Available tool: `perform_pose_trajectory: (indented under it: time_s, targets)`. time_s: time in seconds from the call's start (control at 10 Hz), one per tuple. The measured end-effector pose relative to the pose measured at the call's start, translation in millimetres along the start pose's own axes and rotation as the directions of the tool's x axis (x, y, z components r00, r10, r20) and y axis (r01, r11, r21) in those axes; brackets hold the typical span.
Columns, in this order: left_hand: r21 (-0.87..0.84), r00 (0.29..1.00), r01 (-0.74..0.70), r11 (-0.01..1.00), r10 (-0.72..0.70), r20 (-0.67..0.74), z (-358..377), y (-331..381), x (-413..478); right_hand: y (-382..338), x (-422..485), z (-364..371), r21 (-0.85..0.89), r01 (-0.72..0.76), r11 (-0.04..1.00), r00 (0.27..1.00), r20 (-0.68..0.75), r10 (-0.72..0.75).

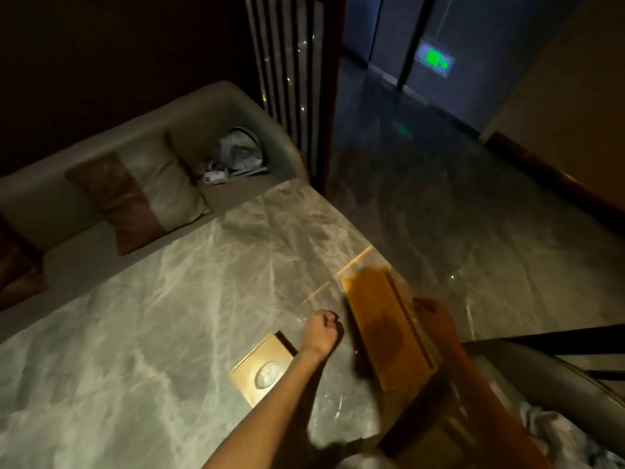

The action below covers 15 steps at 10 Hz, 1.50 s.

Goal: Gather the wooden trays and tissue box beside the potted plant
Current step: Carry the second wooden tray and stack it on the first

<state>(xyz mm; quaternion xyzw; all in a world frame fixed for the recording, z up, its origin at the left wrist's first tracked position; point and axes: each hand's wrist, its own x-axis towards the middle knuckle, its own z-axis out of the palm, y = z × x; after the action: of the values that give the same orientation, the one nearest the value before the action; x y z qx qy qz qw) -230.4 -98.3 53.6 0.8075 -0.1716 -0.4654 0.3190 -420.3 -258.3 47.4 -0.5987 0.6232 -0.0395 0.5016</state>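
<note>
A wooden tray (pixel 378 319) is lifted at the right edge of the marble table (pixel 162 309), tilted and blurred. My right hand (pixel 431 311) grips its right rim. My left hand (pixel 323 328) hovers just left of the tray, fingers curled into a fist, holding nothing. A wooden tissue box (pixel 260 363) with an oval opening lies flat on the table under my left forearm. No potted plant is in view.
A beige sofa (pixel 111 147) with cushions (pixel 142 194) runs along the table's far side, with bags (pixel 236 154) in its corner. A slatted screen (pixel 287 79) stands behind. Dark marble floor (pixel 456 198) lies to the right; a curved seat (pixel 548 367) is at lower right.
</note>
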Motion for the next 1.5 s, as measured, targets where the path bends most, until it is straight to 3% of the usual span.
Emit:
perform_pose_trajectory:
  time_s: [0.1,0.2,0.4,0.5,0.7,0.8,0.9,1.1,1.2,1.3,1.4,1.5]
  targets:
    - [0.106,0.99,0.082,0.991,-0.093,0.102,42.4,13.4,34.1,6.7,36.7,1.9,-0.034,-0.081,0.996,0.997,0.011,0.082]
    - [0.075,0.976,0.18,0.981,-0.187,0.114,67.2,15.9,55.7,17.8,47.1,5.0,-0.084,-0.093,0.992,0.989,0.104,0.101]
    - [-0.196,0.942,0.296,0.935,-0.251,0.224,90.5,10.3,47.2,26.4,47.4,13.0,-0.43,0.004,0.903,0.994,0.1,0.043]
    - [-0.29,0.962,0.237,0.927,-0.182,0.205,79.5,12.0,34.6,23.8,40.4,19.0,-0.464,0.043,0.885,0.993,0.118,0.013]
    - [-0.376,0.999,0.0,0.927,-0.015,-0.039,2.2,20.6,11.0,-39.5,17.2,41.4,0.014,0.16,0.987,0.939,0.306,-0.157]
    - [-0.402,0.981,-0.052,0.914,-0.028,-0.192,-56.3,9.2,-13.6,-85.8,-1.3,70.7,0.181,0.034,0.983,0.874,0.472,-0.117]
    - [-0.389,0.954,-0.106,0.915,-0.016,-0.298,-117.2,-25.6,-54.4,-121.5,-42.0,107.9,0.173,0.081,0.982,0.806,0.568,-0.167]
    - [-0.318,0.872,-0.06,0.946,-0.105,-0.477,-200.7,-127.6,-153.0,-165.0,-154.6,206.7,0.142,0.269,0.953,0.595,0.753,-0.28]
    - [-0.339,0.824,-0.04,0.94,-0.16,-0.543,-229.7,-179.0,-204.2,-170.1,-218.6,261.2,0.103,0.513,0.852,0.505,0.767,-0.396]
    - [-0.246,0.805,-0.011,0.969,-0.137,-0.577,-264.0,-231.1,-257.8,-179.3,-285.7,312.3,0.033,0.918,0.395,0.242,0.742,-0.626]
    - [-0.093,0.826,0.0,0.996,-0.052,-0.561,-297.7,-278.5,-314.3,-187.8,-359.5,365.7,0.04,0.997,-0.066,-0.069,0.845,-0.53]
    - [0.01,0.854,0.023,1.0,-0.015,-0.52,-324.7,-315.7,-365.9,-185.5,-428.1,412.6,0.042,0.968,-0.249,-0.1,0.969,-0.225]
